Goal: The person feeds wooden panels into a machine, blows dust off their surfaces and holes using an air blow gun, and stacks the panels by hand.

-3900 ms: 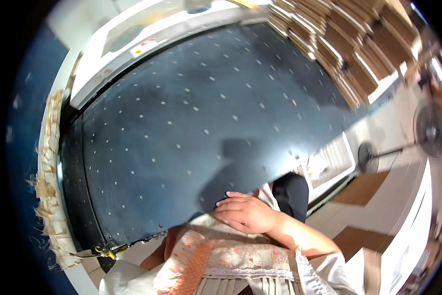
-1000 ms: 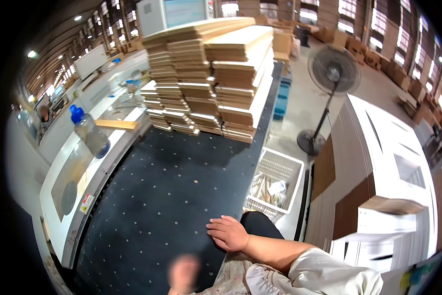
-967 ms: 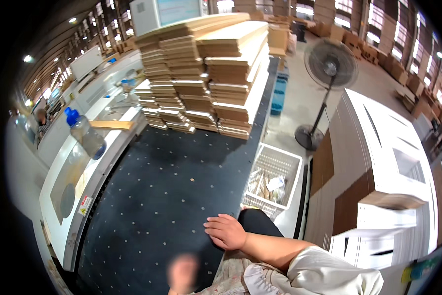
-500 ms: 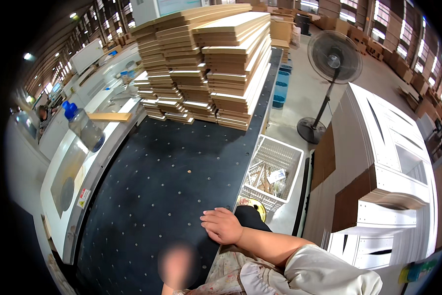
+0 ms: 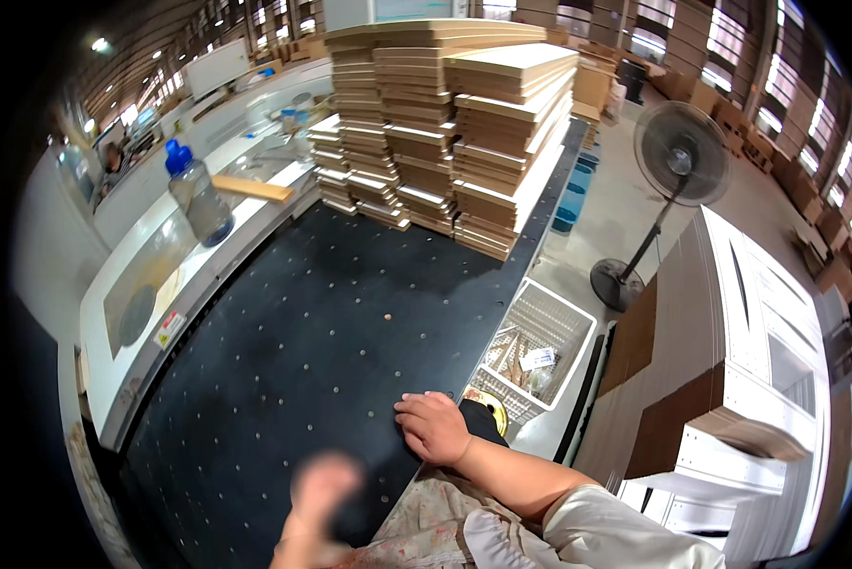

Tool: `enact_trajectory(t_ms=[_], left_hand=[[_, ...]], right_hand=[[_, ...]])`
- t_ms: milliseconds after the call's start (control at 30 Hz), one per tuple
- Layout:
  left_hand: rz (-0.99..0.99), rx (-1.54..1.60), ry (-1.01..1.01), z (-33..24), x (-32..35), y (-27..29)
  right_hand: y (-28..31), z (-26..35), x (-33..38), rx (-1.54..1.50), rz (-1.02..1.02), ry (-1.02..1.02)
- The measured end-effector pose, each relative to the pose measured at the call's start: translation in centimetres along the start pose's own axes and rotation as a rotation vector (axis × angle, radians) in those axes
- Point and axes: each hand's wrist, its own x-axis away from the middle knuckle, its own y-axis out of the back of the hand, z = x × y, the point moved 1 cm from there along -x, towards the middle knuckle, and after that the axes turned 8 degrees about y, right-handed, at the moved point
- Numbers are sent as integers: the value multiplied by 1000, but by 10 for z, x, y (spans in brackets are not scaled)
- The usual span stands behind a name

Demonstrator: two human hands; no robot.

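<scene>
Bottle (image 5: pixel 200 207), blue-capped, standing on a white ledge (image 5: pixel 100 356) at far left, with a pale wooden strip (image 5: pixel 255 188) just beside it! Rightward to the left hand (image 5: pixel 326 484), a blur above the near part of the black, dotted table (image 5: pixel 284 351); can't tell its finger state, or whether it touches. The table spreads across the middle, and along its right edge lies the right hand (image 5: pixel 432 429), palm down, fingers side by side, nearly together, pinching nothing visible. Stacked boards (image 5: pixel 421 142) tower at the far end. Next, a white basket (image 5: pixel 582 353), a standing fan (image 5: pixel 680 159), and white panels (image 5: pixel 758 284) furthest right.
</scene>
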Motion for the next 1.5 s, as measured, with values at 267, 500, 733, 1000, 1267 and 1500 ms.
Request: enact_trajectory(t_ms=[267,500,733,1000,1267,1500], left_hand=[[606,242,98,-207,46,-69],[901,522,-213,-204,26,-109],[926,556,-155,-204,38,-118],[852,469,-259,-204,42,-111],[938,429,-284,-170,39,-120],[920,436,-113,-161,54,-133]], right_hand=[[1,3,-12,11,-13,22],[-5,0,-6,37,-33,-8],[-4,1,-4,18,-25,0],[-6,-1,-8,55,-41,20],[-8,-5,-7,90,-28,25],[-7,5,8,78,-24,41]])
